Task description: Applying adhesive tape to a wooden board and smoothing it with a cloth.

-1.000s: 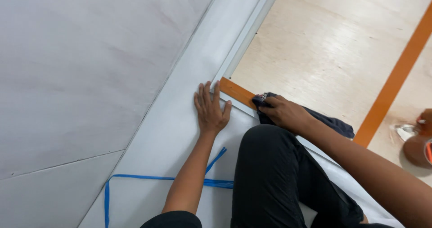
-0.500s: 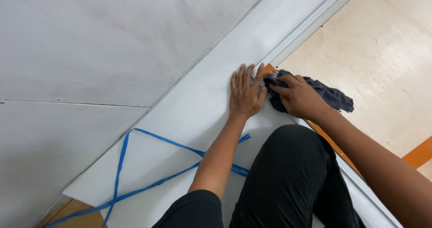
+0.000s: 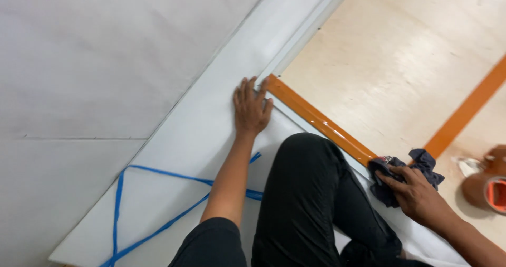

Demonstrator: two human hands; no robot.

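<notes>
Head view: left hand (image 3: 252, 107) was laid flat, fingers spread, palm down on the white panel (image 3: 200, 140), fingertips just at the upper end of the orange strip (image 3: 321, 122); nothing was gripped by it. Right hand (image 3: 416, 193) was closed on a dark rag (image 3: 406, 168), pressed against the strip's lower end, beside the knee; rag was bunched, partly under the fingers. The strip was seen running diagonally along the panel's edge, between panel and tan floor (image 3: 379, 61); its surface looked glossy. Blue tape (image 3: 158, 214) was crossed in lines on the panel's lower left part, one line passing under the left forearm. A black-clad knee (image 3: 305, 193) was resting on the panel between the two arms. A second orange line (image 3: 464, 109) was seen on the floor, well apart from the strip. A brown tape roll (image 3: 490, 188) was lying at the right edge, near the rag, not touching it.
</notes>
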